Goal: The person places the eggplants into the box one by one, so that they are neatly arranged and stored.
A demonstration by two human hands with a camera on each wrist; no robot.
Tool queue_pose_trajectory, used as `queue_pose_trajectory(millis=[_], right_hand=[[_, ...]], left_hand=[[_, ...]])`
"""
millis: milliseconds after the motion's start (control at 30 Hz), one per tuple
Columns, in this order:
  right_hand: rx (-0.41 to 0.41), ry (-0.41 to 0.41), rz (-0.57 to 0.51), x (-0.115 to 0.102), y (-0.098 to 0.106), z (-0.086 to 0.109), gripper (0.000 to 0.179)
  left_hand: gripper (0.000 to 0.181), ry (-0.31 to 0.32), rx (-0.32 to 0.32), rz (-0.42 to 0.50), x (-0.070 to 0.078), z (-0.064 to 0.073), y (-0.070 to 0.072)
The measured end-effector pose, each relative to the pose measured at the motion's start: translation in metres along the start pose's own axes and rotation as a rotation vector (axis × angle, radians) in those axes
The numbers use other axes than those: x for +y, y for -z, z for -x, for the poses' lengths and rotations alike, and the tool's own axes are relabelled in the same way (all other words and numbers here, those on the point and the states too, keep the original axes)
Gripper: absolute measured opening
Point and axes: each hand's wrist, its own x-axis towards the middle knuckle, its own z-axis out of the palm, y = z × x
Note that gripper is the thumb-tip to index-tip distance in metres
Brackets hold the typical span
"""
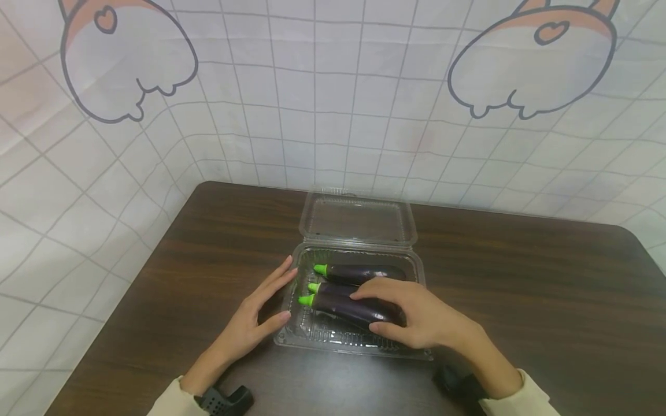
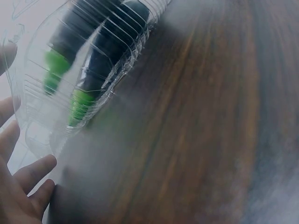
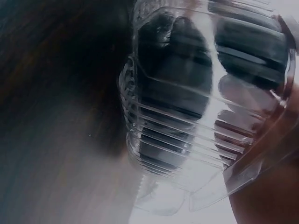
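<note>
Nearest the person, the near rim of the clear clamshell container point(image 1: 343, 349) rests on the dark wood-grain surface point(image 1: 520, 289), well in from its left edge. Just inside that rim lies the nearest eggplant point(image 1: 340, 306), its long axis running from the green stem by the container's left wall to the blunt end towards the near right corner, slightly aslant to the rim. The right hand point(image 1: 418, 309) arches over the blunt half from the right, thumb on the near flank and forefinger along the far one, so the fingers straddle the body crosswise and appear to pinch it; the other fingertips are hard to make out. The left hand point(image 1: 248, 320) has its fingers spread, tips by the container's left rim, beside the stem ends and apart from the eggplants, so the right hand is the closer one. Touching behind lies the middle eggplant point(image 1: 333, 289), partly under the right hand; beyond it the far eggplant point(image 1: 364, 273) runs almost parallel to the hinge. Past the hinge, the clear lid point(image 1: 359, 219) lies back towards the surface's far edge.
</note>
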Motion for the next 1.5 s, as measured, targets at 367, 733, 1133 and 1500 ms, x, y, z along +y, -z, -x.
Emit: queue_pose_trajectory(millis=[367,733,1133,1500], right_hand=[[-0.033,0.001,0.116,0.001,-0.002,-0.001,0.044],[-0.071,-0.021,0.153,-0.003,-0.001,-0.004,0.041],[-0.108,-0.077,0.194,-0.008,-0.001,-0.005,0.04],[-0.11,-0.064,0.191,-0.007,-0.003,-0.004,0.043]], left_hand=[[0.065,0.008,0.0,0.005,0.0,0.001,0.0],[0.065,0.014,0.003,0.0,0.012,-0.001,0.002],[0.065,0.003,-0.002,0.016,0.016,-0.001,0.002],[0.064,0.0,-0.006,-0.003,-0.001,0.002,0.001]])
